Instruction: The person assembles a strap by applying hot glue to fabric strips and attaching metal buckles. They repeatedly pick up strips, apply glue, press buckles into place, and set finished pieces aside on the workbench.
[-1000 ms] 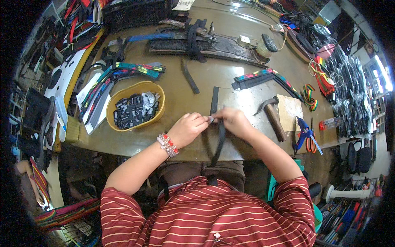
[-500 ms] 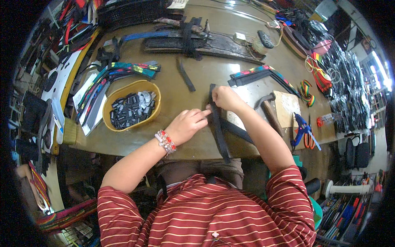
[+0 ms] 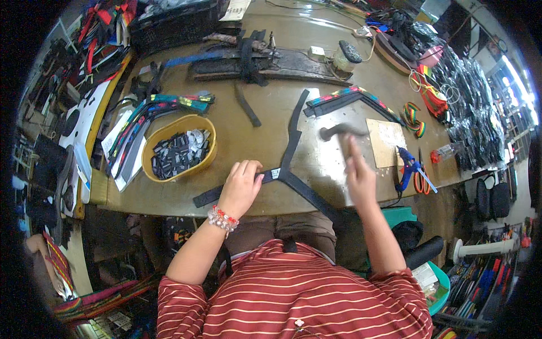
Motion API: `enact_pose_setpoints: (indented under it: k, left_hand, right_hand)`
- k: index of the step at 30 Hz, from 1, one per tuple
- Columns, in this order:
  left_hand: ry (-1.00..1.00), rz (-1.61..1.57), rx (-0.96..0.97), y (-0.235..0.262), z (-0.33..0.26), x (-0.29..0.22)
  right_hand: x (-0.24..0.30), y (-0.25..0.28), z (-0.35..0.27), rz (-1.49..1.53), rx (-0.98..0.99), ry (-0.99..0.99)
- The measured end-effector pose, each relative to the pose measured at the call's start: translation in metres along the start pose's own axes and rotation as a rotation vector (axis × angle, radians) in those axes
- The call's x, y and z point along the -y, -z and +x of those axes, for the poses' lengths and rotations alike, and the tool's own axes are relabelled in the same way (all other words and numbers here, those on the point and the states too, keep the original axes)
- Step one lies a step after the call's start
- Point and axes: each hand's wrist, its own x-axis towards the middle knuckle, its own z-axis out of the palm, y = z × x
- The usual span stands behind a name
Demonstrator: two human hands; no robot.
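Observation:
A black webbing strap (image 3: 292,148) lies on the table in front of me, its pieces meeting in a Y. A small white label (image 3: 275,174) shows at the join. Over the strap's left arm rests my left hand (image 3: 240,186), fingers loosely curved and thumb apart, gripping nothing visible. My right hand (image 3: 361,178) is closed around the handle of a hammer (image 3: 342,131), to the right of the strap. The hammer is raised and a little blurred, its head pointing away from me.
A yellow basket (image 3: 148,161) of black plastic buckles stands on the left. Patterned strap bundles (image 3: 179,101) lie behind it. To the right are a tan board (image 3: 385,141), a blue glue gun (image 3: 404,169) and orange scissors (image 3: 422,182). A dark wooden plank (image 3: 299,65) lies farther back.
My right hand has left the strap and picked up the hammer from beside the tan board. The strap now lies spread out. My left hand has shifted left and nearer me.

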Motion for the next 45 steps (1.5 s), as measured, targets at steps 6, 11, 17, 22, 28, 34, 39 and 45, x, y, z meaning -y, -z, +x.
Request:
enact_pose_setpoints:
  k: [6,11,17,22,28,34,39,45]
  left_hand:
    - [0.014,0.014,-0.031,-0.005,-0.009,0.008]
    - [-0.246,0.054,-0.042,-0.011,-0.008,-0.009]
    - [-0.44,0.316,0.189,-0.022,-0.029,-0.048]
    - [-0.387,0.327,0.198,0.012,0.003,-0.067]
    - [0.213,-0.865,-0.584,0.121,0.12,0.109]
    - [0.669,-1.499,-0.876,0.174,0.103,0.199]
    - [0.1,-1.579,0.253,0.152,0.063,-0.038]
    - [-0.526,-1.486,0.829,0.124,-0.005,-0.228]
  right_hand:
    - [0.052,-0.017,-0.044,-0.111,0.417,0.069]
    - [0.039,-0.029,-0.023,0.156,0.27,0.017]
    - [0.017,-0.008,0.01,0.177,0.284,-0.081]
    - [-0.067,0.005,-0.006,-0.39,-0.326,0.132]
    - [-0.083,0.005,-0.033,-0.586,-0.319,0.07]
    - [-0.016,-0.016,-0.094,0.261,0.19,0.207]
    - [-0.013,-0.058,-0.107,1.087,0.616,-0.912]
    - [-0.134,0.001,-0.135,1.038,0.817,-0.688]
